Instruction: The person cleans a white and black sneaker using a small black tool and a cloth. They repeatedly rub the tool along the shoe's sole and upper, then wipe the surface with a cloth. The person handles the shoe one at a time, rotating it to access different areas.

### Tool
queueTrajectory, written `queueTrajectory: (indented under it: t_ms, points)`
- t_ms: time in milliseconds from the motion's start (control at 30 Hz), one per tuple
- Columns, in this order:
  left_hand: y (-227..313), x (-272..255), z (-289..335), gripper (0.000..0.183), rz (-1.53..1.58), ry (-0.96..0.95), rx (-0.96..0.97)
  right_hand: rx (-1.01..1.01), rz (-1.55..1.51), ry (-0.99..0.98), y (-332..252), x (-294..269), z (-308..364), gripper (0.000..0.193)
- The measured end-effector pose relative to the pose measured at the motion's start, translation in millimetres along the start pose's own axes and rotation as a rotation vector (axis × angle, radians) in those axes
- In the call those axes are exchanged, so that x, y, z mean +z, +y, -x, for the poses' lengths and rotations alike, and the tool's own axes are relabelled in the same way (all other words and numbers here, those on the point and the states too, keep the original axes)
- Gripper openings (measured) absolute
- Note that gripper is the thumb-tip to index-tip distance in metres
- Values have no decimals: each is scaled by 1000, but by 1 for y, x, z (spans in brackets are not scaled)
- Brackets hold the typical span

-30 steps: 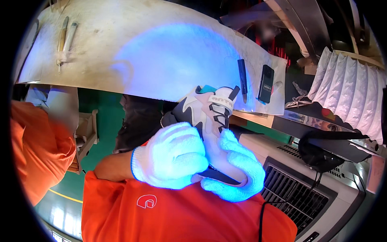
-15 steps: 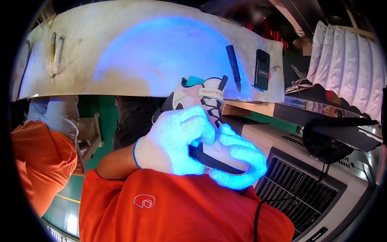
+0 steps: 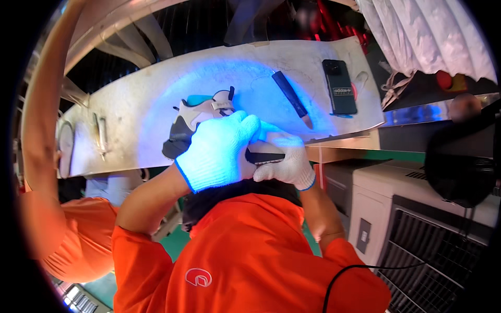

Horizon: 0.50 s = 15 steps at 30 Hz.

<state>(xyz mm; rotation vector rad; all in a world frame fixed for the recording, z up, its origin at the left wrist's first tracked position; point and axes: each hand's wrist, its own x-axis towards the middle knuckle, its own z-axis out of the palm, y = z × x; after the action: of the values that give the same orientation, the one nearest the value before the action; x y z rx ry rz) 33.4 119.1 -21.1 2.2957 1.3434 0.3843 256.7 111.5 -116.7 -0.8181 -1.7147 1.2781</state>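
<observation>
A white, pale pink and black sneaker (image 3: 201,112) with a teal lining is held in both my hands over the near part of the bench. Its heel end points away to the left, and its toe end lies between my gloves. My left hand (image 3: 216,151), in a white knit glove, wraps over the middle of the shoe. From the other side my right hand (image 3: 286,159), also gloved, grips the toe, fingers and thumb around its edge. A dark strip of sole shows between the hands. Blue light falls on the gloves, and much of the laced front is covered.
Beyond the hands, the white bench (image 3: 250,57) carries a dark-handled knife-like tool (image 3: 289,96) and a dark phone (image 3: 342,91). Slim tools (image 3: 99,135) lie at its left. A co-worker's arm (image 3: 42,115) rises there. A grey vented machine (image 3: 373,203) stands right.
The view has shifted. My hands and the shoe have moved away from my chest, nearer the bench. The right glove has left the brightest blue light. A co-worker's arm now shows at the left.
</observation>
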Motion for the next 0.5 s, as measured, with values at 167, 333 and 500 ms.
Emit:
queueTrajectory:
  t_ms: [167, 333, 500]
  points:
    - [-2, 0, -6, 56, -3, -34, 19, -17, 69, -113, 5, -9, -10, 66]
    - [-28, -50, 7, 63, 472, -229, -26, -177, 158, -46, 10, -8, -9, 78]
    - [-53, -44, 65, 99, 132, 310, -177, -93, 81, -36, 6, -7, -4, 77]
